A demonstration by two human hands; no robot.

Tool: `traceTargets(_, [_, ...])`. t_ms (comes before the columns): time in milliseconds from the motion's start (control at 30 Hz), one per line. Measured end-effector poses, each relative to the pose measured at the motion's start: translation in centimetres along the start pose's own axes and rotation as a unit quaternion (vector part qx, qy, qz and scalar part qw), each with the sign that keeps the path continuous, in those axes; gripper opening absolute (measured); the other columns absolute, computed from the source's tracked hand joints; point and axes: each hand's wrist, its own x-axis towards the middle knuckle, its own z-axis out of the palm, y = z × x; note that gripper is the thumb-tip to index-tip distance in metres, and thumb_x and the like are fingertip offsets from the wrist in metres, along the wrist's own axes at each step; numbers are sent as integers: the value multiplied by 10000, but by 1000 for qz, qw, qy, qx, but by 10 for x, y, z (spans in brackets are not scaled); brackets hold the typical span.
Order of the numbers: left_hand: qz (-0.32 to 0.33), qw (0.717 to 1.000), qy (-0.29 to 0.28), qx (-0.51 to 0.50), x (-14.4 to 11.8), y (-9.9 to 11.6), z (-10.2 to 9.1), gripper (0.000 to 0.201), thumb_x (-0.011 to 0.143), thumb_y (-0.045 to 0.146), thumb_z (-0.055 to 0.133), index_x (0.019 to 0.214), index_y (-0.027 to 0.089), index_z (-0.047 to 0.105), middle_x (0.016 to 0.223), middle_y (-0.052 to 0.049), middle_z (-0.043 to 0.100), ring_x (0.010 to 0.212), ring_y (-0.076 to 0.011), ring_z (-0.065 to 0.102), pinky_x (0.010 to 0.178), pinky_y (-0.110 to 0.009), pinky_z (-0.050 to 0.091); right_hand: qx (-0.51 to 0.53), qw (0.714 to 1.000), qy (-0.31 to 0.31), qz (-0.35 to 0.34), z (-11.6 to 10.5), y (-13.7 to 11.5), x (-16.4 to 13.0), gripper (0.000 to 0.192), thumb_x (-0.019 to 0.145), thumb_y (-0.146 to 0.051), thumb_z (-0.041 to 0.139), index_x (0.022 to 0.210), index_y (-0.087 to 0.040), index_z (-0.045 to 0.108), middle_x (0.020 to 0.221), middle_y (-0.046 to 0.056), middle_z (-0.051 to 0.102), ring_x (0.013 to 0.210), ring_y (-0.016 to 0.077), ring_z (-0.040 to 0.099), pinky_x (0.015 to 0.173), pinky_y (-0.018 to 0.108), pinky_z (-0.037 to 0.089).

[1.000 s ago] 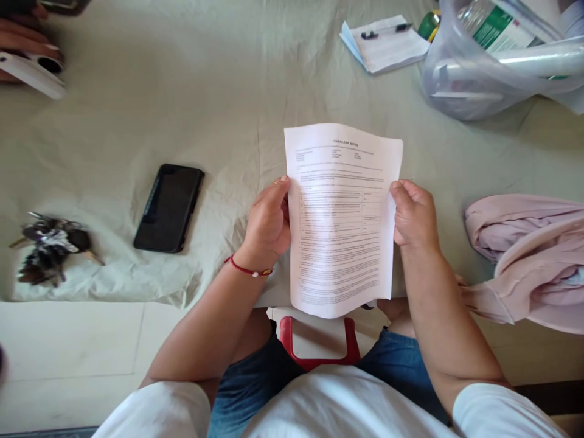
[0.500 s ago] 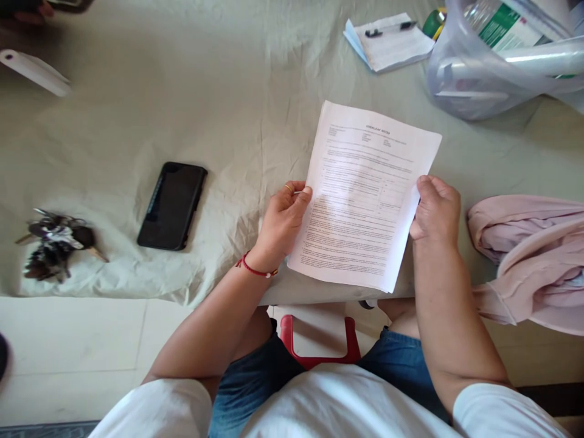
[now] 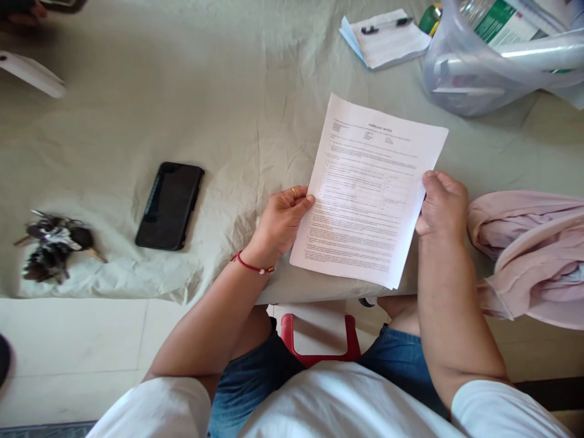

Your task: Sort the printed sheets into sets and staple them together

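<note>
1. The left hand [image 3: 279, 220] pinches the left edge of a printed sheet of paper [image 3: 369, 191], thumb on top and fingers curled beneath it; a ring sits on one finger and a red bracelet [image 3: 252, 266] circles the wrist.
2. The right hand [image 3: 442, 204] grips the sheet's right edge, thumb pressed on the printed face, the other fingers hidden behind it.
3. The paper is tilted, its top leaning to the right, and is held low over a cloth-covered table [image 3: 228, 103], between the two hands.
4. Left of the left hand lies a black phone [image 3: 170, 205], and farther left a bunch of keys [image 3: 52, 243].
5. Just right of the right hand is a bundled pink cloth [image 3: 533, 255].
6. Beyond the sheet's top edge lie a notepad with a pen [image 3: 387, 38] and a clear plastic bag [image 3: 493, 58].
</note>
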Motion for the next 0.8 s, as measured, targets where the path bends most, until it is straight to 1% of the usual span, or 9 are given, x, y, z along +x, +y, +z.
traceTargets(100, [8,1000,17,19,2,0,0,338,856,516,935,927,215,799,905,-71,836,943,-291,829,843,-412,687,3,1000,-16,-2,3,-2,-3,471,827,-733,871,806,-336,618,866,54,765,1030,353,736,890,468,635])
traceTargets(200, [46,997,40,48,0,2,3,330,909,546,889,914,231,790,904,-63,821,959,-289,813,819,-383,662,43,998,9,-39,8,-12,-10,448,857,-674,878,827,-306,624,872,46,751,1009,318,736,898,438,629])
traceTargets(300, [128,985,74,85,-10,7,6,325,982,579,841,999,256,811,1009,-67,822,1064,-301,799,870,-384,652,83,984,64,-145,8,-34,-18,397,926,-585,839,840,-279,601,915,42,737,1071,296,757,960,430,633])
traceTargets(433, [219,961,138,100,-18,7,8,295,990,557,873,1099,290,811,1157,-69,785,1270,-326,743,976,-404,629,98,931,121,-329,3,-68,-27,329,1056,-439,688,810,-274,546,971,8,743,1234,264,772,1147,471,586])
traceTargets(500, [236,957,133,106,-16,5,7,348,980,610,873,1094,288,809,1131,-72,768,1275,-329,725,991,-413,616,115,913,128,-369,1,-77,-31,285,1082,-435,649,847,-276,628,1051,7,778,1306,262,762,1213,499,551])
traceTargets(600, [236,961,64,126,-9,3,4,506,992,759,779,1040,256,803,1012,-76,747,1144,-310,727,961,-418,604,139,927,54,-344,2,-72,-31,308,1022,-573,766,957,-273,780,1158,39,822,1396,328,744,1259,576,539])
traceTargets(667, [232,963,16,133,-5,3,0,570,1004,805,723,1008,238,791,944,-70,735,1035,-285,724,921,-412,599,160,938,-27,-306,1,-63,-28,464,865,-685,932,989,-250,826,1178,47,843,1386,378,762,1257,632,555])
traceTargets(733, [238,962,-20,131,-2,0,-3,570,1024,800,697,1006,236,782,920,-66,735,977,-268,726,898,-407,598,181,943,-70,-270,-1,-55,-26,506,783,-654,1022,1023,-237,863,1165,45,855,1368,395,776,1261,659,558])
traceTargets(800, [257,958,-32,122,0,-4,-5,550,1048,781,675,1031,243,789,934,-72,747,994,-276,745,909,-413,605,194,942,-82,-260,-3,-52,-27,446,799,-587,1039,1041,-244,887,1129,38,862,1358,387,784,1269,652,556])
